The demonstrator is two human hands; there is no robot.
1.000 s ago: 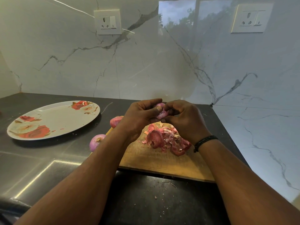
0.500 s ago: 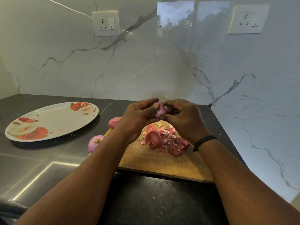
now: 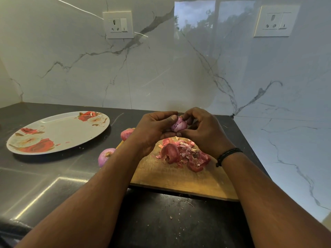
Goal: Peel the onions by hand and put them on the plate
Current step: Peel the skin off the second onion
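Both hands hold a small pink onion (image 3: 178,125) above the far end of a wooden cutting board (image 3: 179,179). My left hand (image 3: 152,131) grips it from the left, thumb on top. My right hand (image 3: 204,131) pinches it from the right with curled fingers. A heap of red onion skins (image 3: 184,154) lies on the board under the hands. Two more onions sit on the dark counter left of the board, one near (image 3: 105,155) and one farther back (image 3: 126,133), partly behind my left wrist. A white plate with red roses (image 3: 57,131) holds no onions.
The black counter (image 3: 44,176) ends at a marble wall behind and on the right. Two wall sockets (image 3: 119,25) (image 3: 275,21) sit high on the wall. Small skin crumbs dot the counter in front of the board.
The onion has turned between my fingers and shows more of its pale pink side. Both hands stay together above the board.
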